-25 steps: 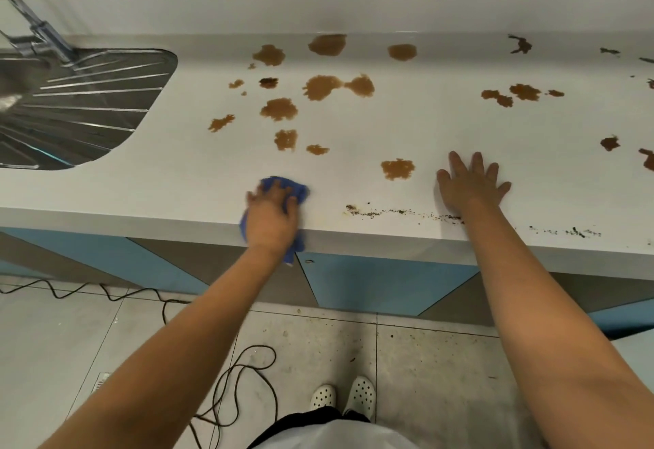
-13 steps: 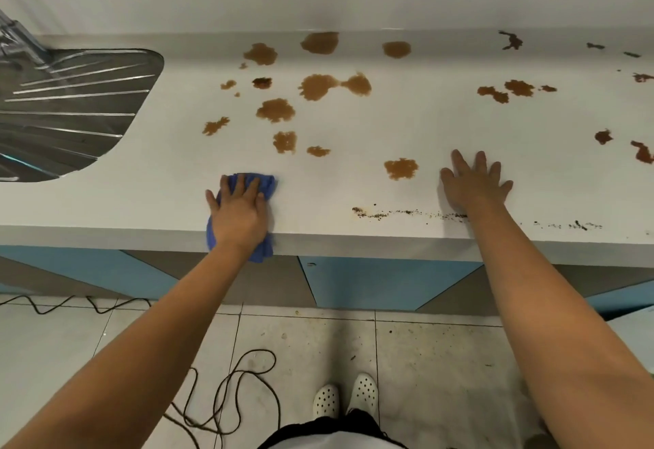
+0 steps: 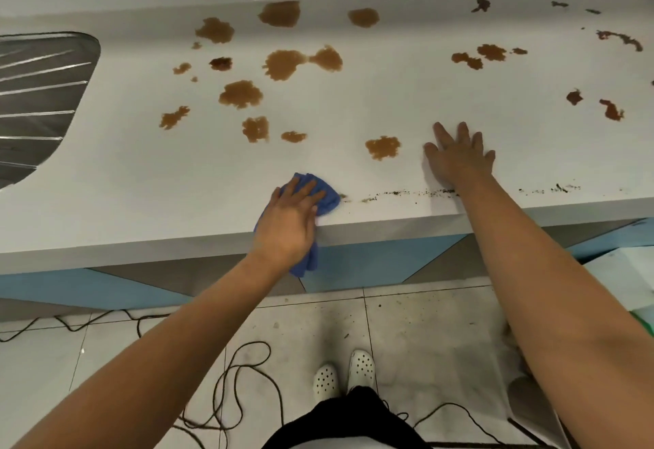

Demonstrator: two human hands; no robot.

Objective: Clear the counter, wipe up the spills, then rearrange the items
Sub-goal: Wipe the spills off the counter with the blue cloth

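Since half a second ago, my left hand (image 3: 288, 220) has slid the cloth (image 3: 320, 194) rightward along the front edge of the counter (image 3: 141, 179), and it now sits at the near end of the crumb line (image 3: 400, 194). That hand lies flat on the cloth with fingers nearly straight, pressing it down rather than clutching it; a tail of the cloth hangs over the edge. My right hand (image 3: 458, 156) has not shifted: it rests palm down on the bare counter, fingers spread, holding nothing, just right of the nearest brown spill (image 3: 383, 147).

Outward from the hands, the counter carries no items that I can see, so clearing looks done. Wiping seems barely begun: a cluster of brown puddles (image 3: 283, 63) spreads toward the back wall, darker stains (image 3: 610, 109) lie off to the right, and crumbs trail along the front edge on both sides of my right wrist. The sink (image 3: 39, 95) sits at far left. Rearranging has not started.
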